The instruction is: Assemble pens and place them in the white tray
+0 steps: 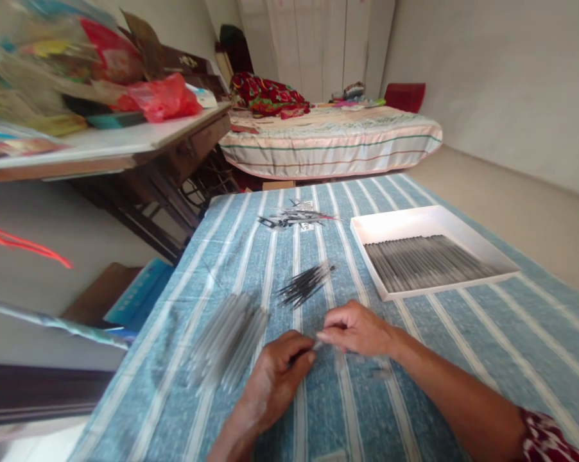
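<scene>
Head view: I see the left hand [277, 378] and right hand [357, 328], fingertips pinched on a small pale piece [317, 344], blurred, towards the tabletop's [371, 420] near edge. A slack pinch could drop it; a leftward nudge might roll grey tubes [224, 340] towards the left edge.

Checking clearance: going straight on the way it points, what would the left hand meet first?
The left hand would likely meet the right hand first, just ahead; exact depth is unclear.
</scene>
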The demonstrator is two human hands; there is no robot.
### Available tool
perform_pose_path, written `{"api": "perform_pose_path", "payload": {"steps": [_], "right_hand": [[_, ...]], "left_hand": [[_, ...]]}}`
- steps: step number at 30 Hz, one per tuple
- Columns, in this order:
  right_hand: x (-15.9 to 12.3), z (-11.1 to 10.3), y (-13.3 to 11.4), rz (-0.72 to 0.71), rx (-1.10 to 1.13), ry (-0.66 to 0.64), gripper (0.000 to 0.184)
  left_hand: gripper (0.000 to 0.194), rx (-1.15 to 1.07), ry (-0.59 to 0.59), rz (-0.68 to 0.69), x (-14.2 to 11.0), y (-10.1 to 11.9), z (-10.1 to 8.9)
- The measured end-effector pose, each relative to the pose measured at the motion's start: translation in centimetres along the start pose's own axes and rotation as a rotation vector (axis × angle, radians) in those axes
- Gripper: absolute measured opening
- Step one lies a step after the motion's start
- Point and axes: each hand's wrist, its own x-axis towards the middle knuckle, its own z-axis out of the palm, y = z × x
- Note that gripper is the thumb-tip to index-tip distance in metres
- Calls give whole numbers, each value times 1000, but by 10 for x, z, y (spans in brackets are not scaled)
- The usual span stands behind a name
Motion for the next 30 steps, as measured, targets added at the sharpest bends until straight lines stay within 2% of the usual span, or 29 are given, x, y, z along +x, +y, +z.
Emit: {"api": "perform_pose_path", "payload": {"steps": [5, 9, 12, 15, 19, 22, 24, 26, 30], "right_hand": [[0, 3, 3, 31, 9, -7, 33], [0, -1, 7, 38, 42, 60, 36], [0, -8, 12, 63, 78, 137, 28], [0, -12, 17, 88, 53, 159, 21], [-2, -11, 16, 27, -270, 57, 12], [-2, -6, 10, -33, -619, -79, 14], [-2, -3, 7, -22, -791, -151, 18], [-1, -2, 4, 11, -877, -192, 20], [0, -2, 5, 34, -897, -204, 21]], "left_hand": [[13, 54, 62, 33, -1, -1, 5], [11, 30, 159, 12, -1, 1, 3], [10, -25, 282, -54, -1, 1, 0], [14, -106, 389, -185, 0, 1, -2], [19, -326, 430, -307, 1, 2, -2], [18, -479, 435, -351, 1, 3, -2], [18, -532, 419, -364, 1, 5, -2], [18, -561, 394, -362, 1, 6, -2], [19, -628, 366, -362, 0, 8, -3]]}}
